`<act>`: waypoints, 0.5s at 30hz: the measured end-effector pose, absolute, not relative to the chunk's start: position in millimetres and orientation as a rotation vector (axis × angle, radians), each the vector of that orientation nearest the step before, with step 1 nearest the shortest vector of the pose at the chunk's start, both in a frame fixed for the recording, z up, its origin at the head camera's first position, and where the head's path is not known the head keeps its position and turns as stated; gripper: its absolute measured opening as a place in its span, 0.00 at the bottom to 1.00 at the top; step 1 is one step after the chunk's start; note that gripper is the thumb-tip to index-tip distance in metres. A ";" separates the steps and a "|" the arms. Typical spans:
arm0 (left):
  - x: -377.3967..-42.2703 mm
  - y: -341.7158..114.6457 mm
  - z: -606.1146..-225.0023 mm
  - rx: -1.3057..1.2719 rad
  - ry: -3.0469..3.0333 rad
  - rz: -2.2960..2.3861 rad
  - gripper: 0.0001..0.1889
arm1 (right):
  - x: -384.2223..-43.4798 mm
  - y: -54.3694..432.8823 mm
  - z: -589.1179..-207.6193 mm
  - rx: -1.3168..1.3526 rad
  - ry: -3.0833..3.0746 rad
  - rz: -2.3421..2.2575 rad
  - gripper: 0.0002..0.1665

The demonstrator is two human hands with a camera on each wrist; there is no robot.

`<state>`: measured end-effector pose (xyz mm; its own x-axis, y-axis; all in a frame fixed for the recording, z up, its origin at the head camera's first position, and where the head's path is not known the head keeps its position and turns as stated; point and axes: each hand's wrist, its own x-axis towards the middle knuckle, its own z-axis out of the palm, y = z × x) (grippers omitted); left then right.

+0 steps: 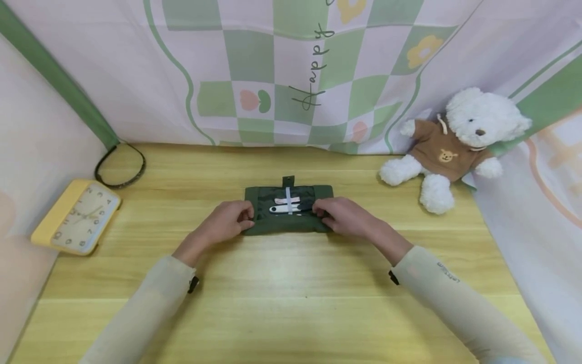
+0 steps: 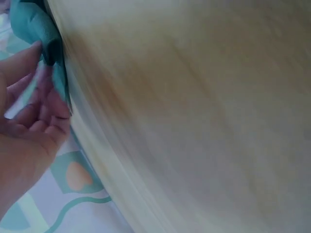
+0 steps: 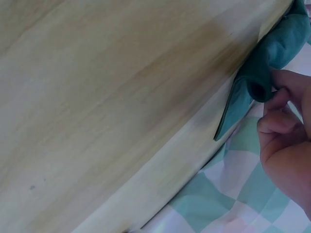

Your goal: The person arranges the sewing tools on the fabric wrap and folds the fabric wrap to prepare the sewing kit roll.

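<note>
A dark green fabric pouch [image 1: 291,225] lies on the table, a small tab [image 1: 288,181] sticking out from its far edge. Across its dark panel runs a pale strap [image 1: 288,196] over a white-handled item [image 1: 279,209] and a small pinkish piece [image 1: 293,200]. My left hand [image 1: 229,220] pinches the pouch's left end between thumb and fingers. At the right end my right hand [image 1: 343,217] grips the near part, hiding that corner. In the right wrist view the green cloth [image 3: 272,56] curls into a fold beside the thumb and curled fingers.
A yellow clock [image 1: 82,217] stands at the left, with a black band [image 1: 120,167] behind it. On the back right sits a white teddy bear [image 1: 447,146] in a brown top. Printed curtains [image 1: 250,60] hang round the wooden table [image 1: 282,298].
</note>
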<state>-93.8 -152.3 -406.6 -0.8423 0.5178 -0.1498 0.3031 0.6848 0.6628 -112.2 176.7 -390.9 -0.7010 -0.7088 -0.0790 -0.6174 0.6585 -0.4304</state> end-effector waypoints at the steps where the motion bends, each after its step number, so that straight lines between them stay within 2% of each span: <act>1: -94.0 -151.7 -407.8 0.690 2.580 0.928 0.02 | -111.7 176.3 -390.6 -1.079 2.646 -0.548 0.11; 5: -94.7 -147.7 -408.4 0.857 2.601 0.885 0.08 | -109.6 176.8 -390.6 -1.093 2.677 -0.525 0.08; 10: -92.1 -144.4 -404.5 0.891 2.601 0.821 0.10 | -107.4 179.6 -393.5 -1.060 2.683 -0.531 0.05; 15: -88.2 -143.1 -401.1 0.945 2.628 0.665 0.12 | -105.1 178.4 -395.5 -1.109 2.709 -0.459 0.19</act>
